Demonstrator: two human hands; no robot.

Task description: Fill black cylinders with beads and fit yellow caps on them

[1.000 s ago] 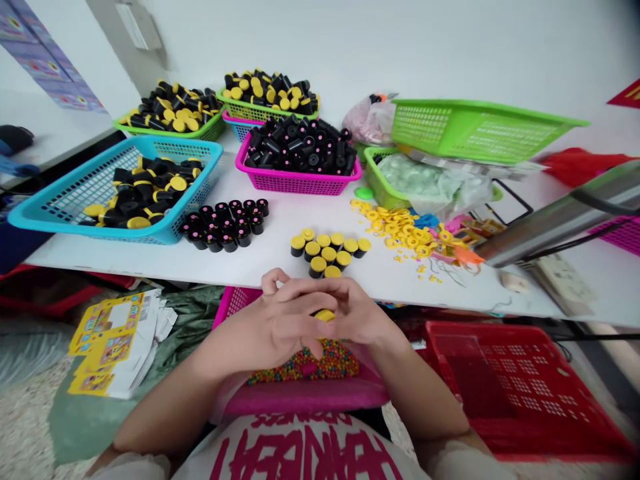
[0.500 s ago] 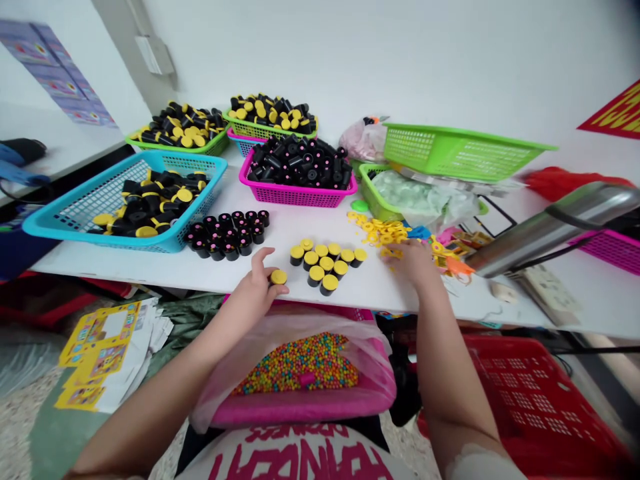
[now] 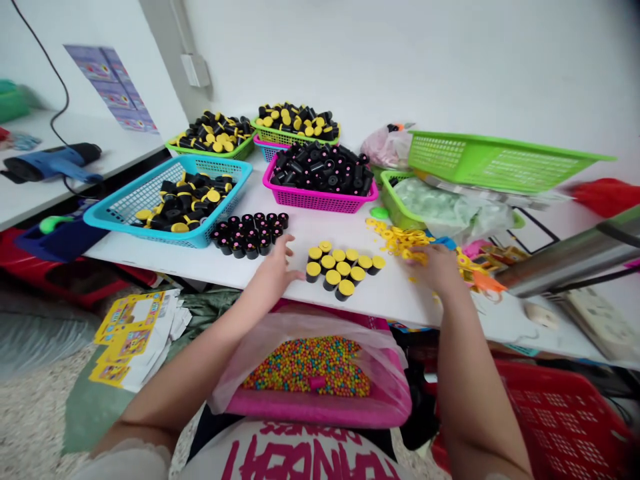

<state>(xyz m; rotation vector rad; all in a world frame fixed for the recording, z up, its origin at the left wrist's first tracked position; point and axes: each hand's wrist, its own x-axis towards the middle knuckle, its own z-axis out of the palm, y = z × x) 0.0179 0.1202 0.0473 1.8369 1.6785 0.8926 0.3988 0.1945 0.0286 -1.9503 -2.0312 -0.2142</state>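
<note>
Yellow-capped tubes (image 3: pixel 341 267) seemingly touch left hand (image 3: pixel 273 277), fingers spread; right hand (image 3: pixel 439 268) fingers blurred, unclear.

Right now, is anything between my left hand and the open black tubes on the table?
Nothing visible: only bare tabletop separates the left hand from the open black tubes; the yellow-capped tubes stand to its right.

Stretches the bare left forearm (image 3: pixel 200 370) forward and to the right, ending in the left hand (image 3: pixel 274 272), palm down, fingers loosely spread, nothing gripped. Extends the bare right forearm (image 3: pixel 467 373) almost straight ahead, with the right hand (image 3: pixel 439 267) palm down, fingers curled and blurred, grip unclear. Holds both hands well apart.
</note>
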